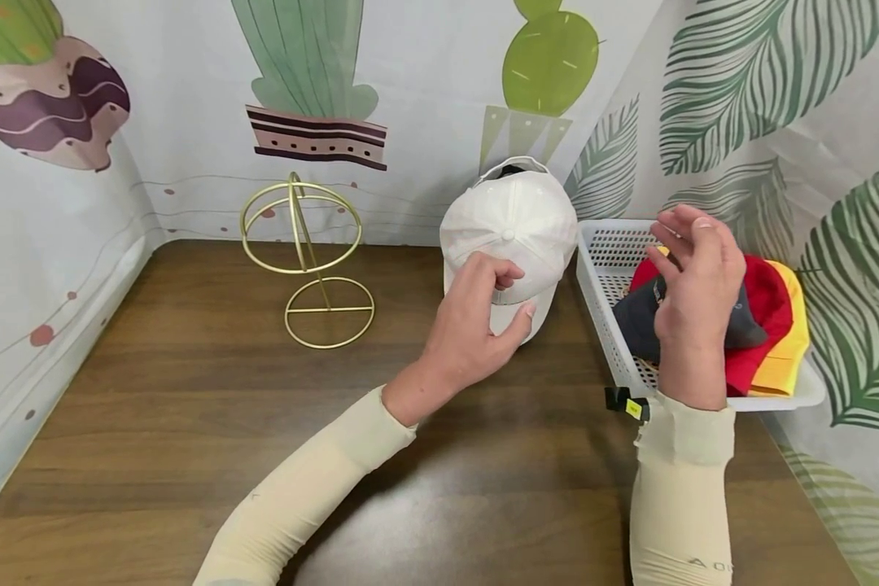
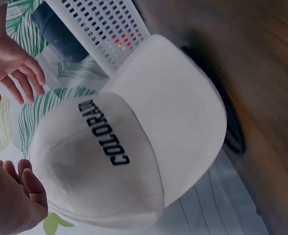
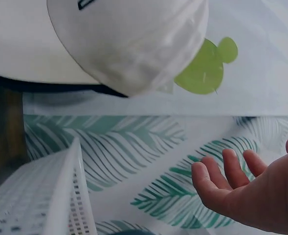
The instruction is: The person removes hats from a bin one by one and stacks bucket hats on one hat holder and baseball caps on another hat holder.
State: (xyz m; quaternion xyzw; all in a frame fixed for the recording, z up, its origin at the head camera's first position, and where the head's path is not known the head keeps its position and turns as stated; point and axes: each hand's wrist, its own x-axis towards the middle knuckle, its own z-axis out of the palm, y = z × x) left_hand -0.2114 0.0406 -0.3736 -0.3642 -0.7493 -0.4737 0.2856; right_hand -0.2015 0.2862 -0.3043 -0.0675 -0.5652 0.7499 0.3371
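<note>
A white baseball cap [image 1: 509, 216] with dark lettering [image 2: 104, 132] on its front stands near the back wall, brim toward me. Beneath its brim, a dark curved edge [image 2: 227, 117] shows in the left wrist view. My left hand [image 1: 472, 321] hovers in front of the crown, fingers loosely bent and thumb apart, holding nothing. Whether a fingertip touches the cap I cannot tell. My right hand [image 1: 699, 281] is raised over the white basket [image 1: 604, 325], its fingers loosely extended and holding nothing. Under it lie a dark grey cap [image 1: 637, 325], a red cap [image 1: 769, 305] and something yellow [image 1: 791, 325].
A gold wire hat stand [image 1: 330, 306] with a ringed top stands bare at the left back of the wooden table [image 1: 190, 423]. Printed cloth [image 1: 425, 81] covers the walls behind and at both sides. The basket borders the right wall.
</note>
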